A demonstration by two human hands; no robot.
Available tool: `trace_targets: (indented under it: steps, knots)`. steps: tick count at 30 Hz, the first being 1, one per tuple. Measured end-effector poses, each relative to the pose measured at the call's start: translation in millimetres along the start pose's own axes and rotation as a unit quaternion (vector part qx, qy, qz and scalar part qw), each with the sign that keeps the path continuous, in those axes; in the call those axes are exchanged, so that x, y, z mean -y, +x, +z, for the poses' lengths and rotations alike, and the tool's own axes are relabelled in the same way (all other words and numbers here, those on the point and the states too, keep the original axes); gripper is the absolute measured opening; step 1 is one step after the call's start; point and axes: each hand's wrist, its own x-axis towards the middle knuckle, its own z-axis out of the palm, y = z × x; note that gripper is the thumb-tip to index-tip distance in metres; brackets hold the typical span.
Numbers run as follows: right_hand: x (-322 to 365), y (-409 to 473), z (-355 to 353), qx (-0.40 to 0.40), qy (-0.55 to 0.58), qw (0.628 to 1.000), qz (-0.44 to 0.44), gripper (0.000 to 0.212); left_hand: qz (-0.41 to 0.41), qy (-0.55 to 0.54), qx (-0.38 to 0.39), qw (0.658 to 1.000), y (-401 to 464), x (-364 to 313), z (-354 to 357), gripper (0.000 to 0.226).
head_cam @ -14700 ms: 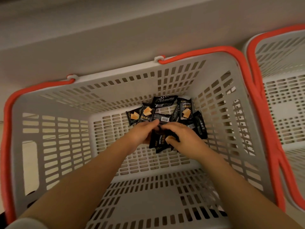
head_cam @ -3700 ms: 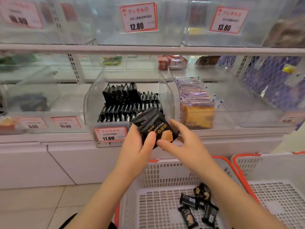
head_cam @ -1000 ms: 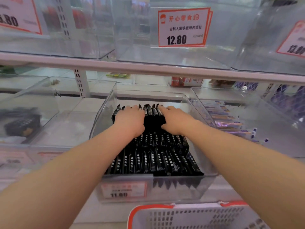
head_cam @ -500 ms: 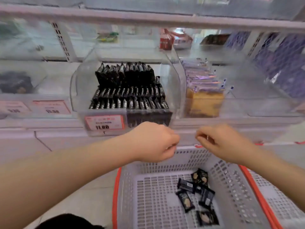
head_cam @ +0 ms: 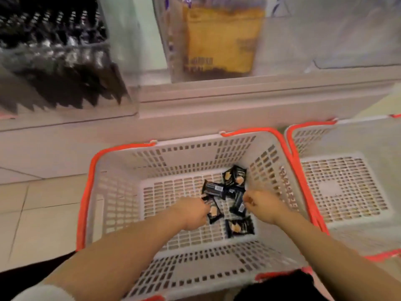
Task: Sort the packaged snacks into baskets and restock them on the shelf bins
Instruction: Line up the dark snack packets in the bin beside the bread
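Note:
Several black snack packs (head_cam: 225, 189) lie at the back right of the floor of a grey basket with an orange rim (head_cam: 87, 192). Both my arms reach down into it. My left hand (head_cam: 192, 213) is curled, its fingertips on a black pack with an orange picture (head_cam: 214, 213); the blur hides whether it grips the pack. To the right, my right hand (head_cam: 263, 206) is curled shut just beside the packs, with nothing visible in it. Above, at top left, the clear shelf bin (head_cam: 65, 61) holds rows of the same black packs.
A second grey basket (head_cam: 345, 187) with an orange rim stands touching the first on the right, with nothing visible in it. A clear bin with yellow cake packs (head_cam: 219, 40) sits right of the black-pack bin. Tiled floor (head_cam: 32, 203) lies to the left.
My view has tipped down from the shelf to the basket. Both hands have dropped from above the basket's rim down to the packs on its floor.

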Motion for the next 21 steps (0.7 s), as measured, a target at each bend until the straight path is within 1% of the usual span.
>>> trace_targets:
  steps: [2, 3, 5, 7, 10, 12, 15, 18, 21]
  knots:
    - [-5.5, 21.7, 27.9, 0.028, 0.007, 1.000, 0.011, 0.028, -0.021, -0.044, 0.010, 0.999, 18.4, 4.1, 11.4, 0.031]
    - [-7.2, 32.1, 39.3, 0.030, 0.005, 1.000, 0.008, 0.034, -0.033, -0.061, 0.015, 0.997, 26.0, 7.3, 16.2, 0.033]
    - [-7.8, 51.0, 56.4, 0.002, -0.012, 1.000, -0.014, 0.047, -0.062, -0.082, 0.022, 0.994, 38.8, 14.0, 27.4, 0.033]
    - [-6.0, 69.1, 65.8, -0.014, -0.049, 0.997, -0.065, 0.058, -0.099, -0.102, 0.035, 0.989, 49.6, 18.1, 38.1, 0.030]
    - [5.5, 93.3, 74.0, -0.022, -0.121, 0.981, -0.152, 0.065, -0.154, -0.170, 0.041, 0.972, 62.0, 18.3, 55.8, 0.027]
    - [14.0, 107.4, 79.5, -0.053, -0.155, 0.971, -0.172, 0.065, -0.197, -0.227, 0.025, 0.953, 69.6, 15.5, 66.3, 0.031]
    - [21.0, 121.5, 88.7, -0.100, -0.182, 0.967, -0.150, 0.060, -0.270, -0.292, -0.027, 0.917, 82.4, 6.8, 75.3, 0.039]
    - [19.1, 121.0, 92.7, -0.117, -0.167, 0.972, -0.115, 0.048, -0.339, -0.388, -0.068, 0.854, 98.4, -7.6, 79.6, 0.048]
    - [10.1, 112.1, 94.2, -0.112, -0.134, 0.983, -0.062, 0.045, -0.382, -0.422, -0.095, 0.817, 115.0, -27.3, 82.9, 0.045]
